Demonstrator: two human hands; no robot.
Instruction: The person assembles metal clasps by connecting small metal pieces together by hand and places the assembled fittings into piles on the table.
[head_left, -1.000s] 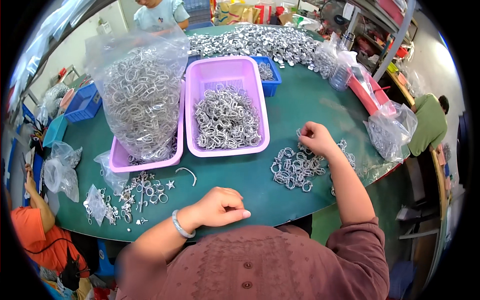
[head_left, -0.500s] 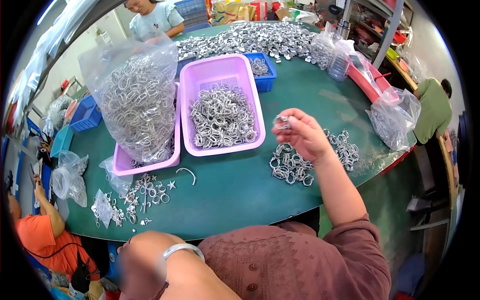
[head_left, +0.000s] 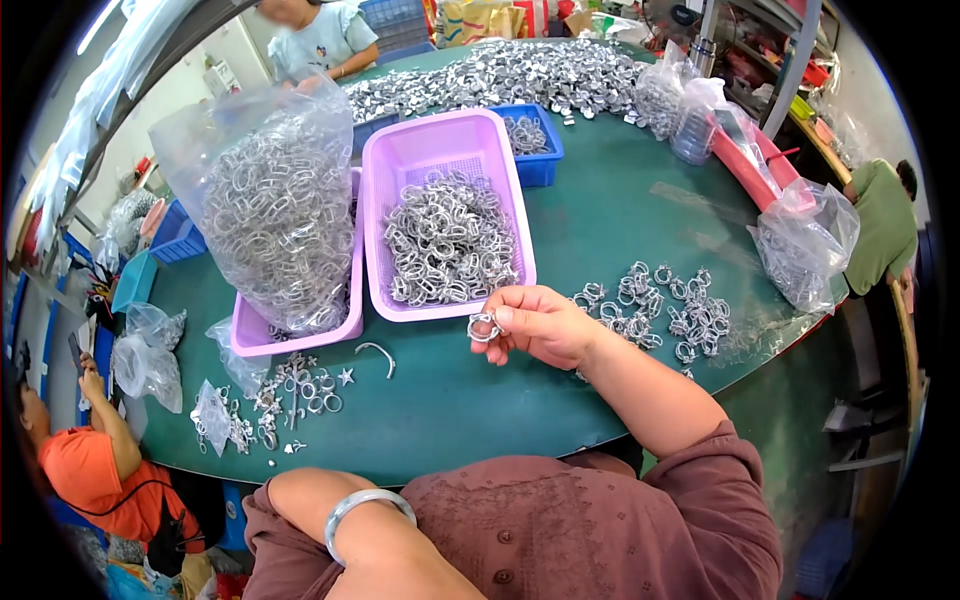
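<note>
My right hand (head_left: 530,328) is closed in a pinch on a silver-grey metal ring (head_left: 484,328) with a raised top. It hangs over the table just below the near right corner of a pink plastic basket (head_left: 376,215). Inside the basket lies a heap of similar rings (head_left: 445,240). Right of my hand, more rings (head_left: 640,300) are spread in a loose pile, part of it hidden behind my forearm. My left forearm, with a pale bangle (head_left: 338,525) on it, lies across my body at the lower edge; the left hand itself is out of sight.
A big clear bag of rings (head_left: 275,215) stands in a second pink basket (head_left: 240,338). Small metal parts (head_left: 290,395) and a curved piece (head_left: 380,355) lie on the green table (head_left: 440,420). Farther back are a blue bin (head_left: 540,170) and a wide heap of metal pieces (head_left: 500,80). Other people sit around.
My right hand has moved left and nearer, from above the loose pile to below the basket's corner, still pinching a ring. The view has shifted slightly.
</note>
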